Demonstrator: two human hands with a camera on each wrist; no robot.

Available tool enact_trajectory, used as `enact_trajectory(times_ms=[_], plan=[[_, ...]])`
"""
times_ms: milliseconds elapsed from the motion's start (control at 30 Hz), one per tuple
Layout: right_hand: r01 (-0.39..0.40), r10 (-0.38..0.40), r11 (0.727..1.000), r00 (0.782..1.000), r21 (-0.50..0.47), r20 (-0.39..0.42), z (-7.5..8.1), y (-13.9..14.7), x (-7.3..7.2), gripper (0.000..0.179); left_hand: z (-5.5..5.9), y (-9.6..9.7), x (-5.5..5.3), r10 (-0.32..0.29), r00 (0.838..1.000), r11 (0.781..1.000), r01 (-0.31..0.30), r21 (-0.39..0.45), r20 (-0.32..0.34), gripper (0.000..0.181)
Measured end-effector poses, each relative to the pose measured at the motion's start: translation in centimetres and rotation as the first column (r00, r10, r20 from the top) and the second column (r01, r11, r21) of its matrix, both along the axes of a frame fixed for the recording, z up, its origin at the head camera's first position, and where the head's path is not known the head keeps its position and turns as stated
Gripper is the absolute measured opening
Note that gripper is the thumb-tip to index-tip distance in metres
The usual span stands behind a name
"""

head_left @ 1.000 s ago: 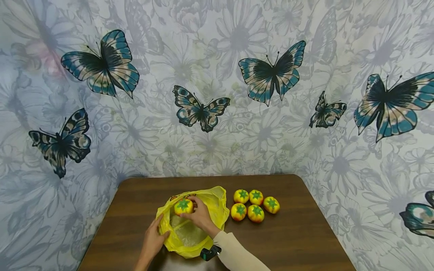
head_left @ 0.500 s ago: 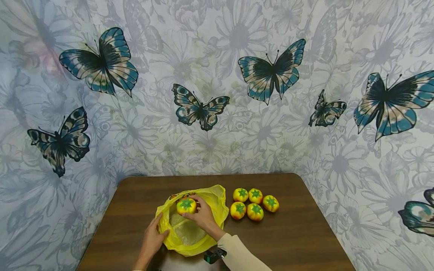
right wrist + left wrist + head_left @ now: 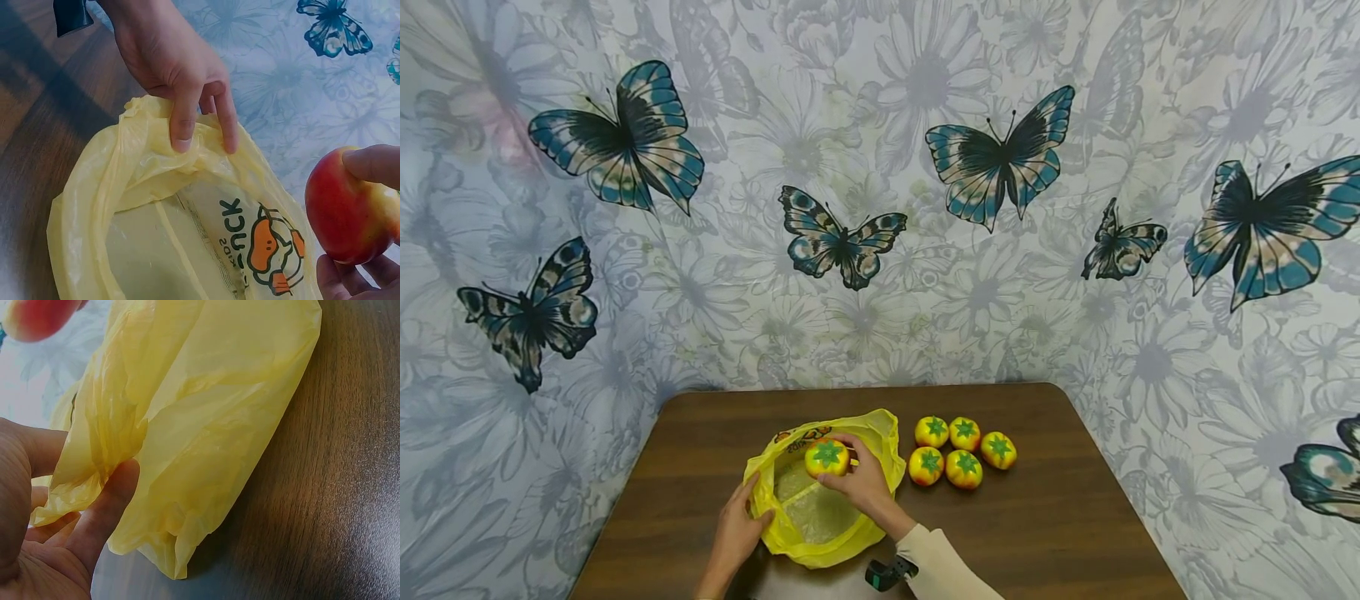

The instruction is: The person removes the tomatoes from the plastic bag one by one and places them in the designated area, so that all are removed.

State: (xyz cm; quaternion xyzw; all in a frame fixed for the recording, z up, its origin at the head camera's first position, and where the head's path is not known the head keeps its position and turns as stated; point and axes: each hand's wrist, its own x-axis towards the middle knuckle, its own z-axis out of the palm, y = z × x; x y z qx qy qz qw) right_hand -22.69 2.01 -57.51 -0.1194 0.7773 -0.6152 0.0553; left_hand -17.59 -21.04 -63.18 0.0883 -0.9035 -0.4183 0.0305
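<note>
A yellow plastic bag (image 3: 820, 557) stands with its mouth wide on the table, translucent, with a cartoon print inside its far wall. My left hand (image 3: 739, 525) holds the bag's near-left rim; in the left wrist view its fingers (image 3: 103, 512) lie on both sides of the thin film. Between thumb and fingers of my right hand (image 3: 863, 477) is a red-and-yellow tomato (image 3: 826, 457) with a green star-shaped top. It is over the bag's mouth in the head view. Seen from the right wrist, the tomato (image 3: 344, 206) shows a smooth red side. No tomato shows inside the bag.
Several matching tomatoes (image 3: 965, 469) sit in two rows right of the bag, on the brown wooden table (image 3: 1037, 533). Behind the table rises a wall (image 3: 730, 333) with butterfly wallpaper. A black wrist device (image 3: 891, 573) hangs by the right sleeve.
My right hand has shifted right with the tomato, from the bag's left side to over its middle, uncovering more of the print. My left hand has stayed at the rim.
</note>
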Motion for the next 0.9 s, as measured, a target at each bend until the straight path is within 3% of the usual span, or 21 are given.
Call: enact_trajectory(times_ms=[233, 467, 567, 767, 900], plan=[[0.004, -0.002, 0.999, 0.999, 0.040, -0.046, 0.2, 1.4, 0.4, 0.062, -0.1, 0.2, -0.2, 0.005, 1.000, 1.000, -0.005, -0.011, -0.008, 0.074], [0.016, -0.012, 0.998, 0.998, 0.059, -0.069, 4.7, 2.7, 3.0, 0.059, -0.3, 0.2, -0.2, 0.004, 1.000, 1.000, -0.004, -0.021, -0.026, 0.073], [0.048, -0.044, 0.998, 0.997, 0.052, -0.070, 4.1, 3.2, 2.8, 0.060, -0.3, 0.2, -0.3, 0.008, 1.000, 1.000, -0.008, -0.018, -0.024, 0.073], [0.116, -0.113, 0.992, 0.991, 0.045, -0.072, 0.8, 4.3, 1.3, 0.063, -0.2, 0.2, -0.3, 0.003, 1.000, 1.000, -0.004, -0.018, -0.021, 0.073], [0.149, -0.147, 0.989, 0.987, 0.024, -0.061, -0.3, 5.7, 0.6, 0.065, -0.2, 0.3, -0.3, 0.000, 1.000, 1.000, 0.000, -0.009, -0.005, 0.074]])
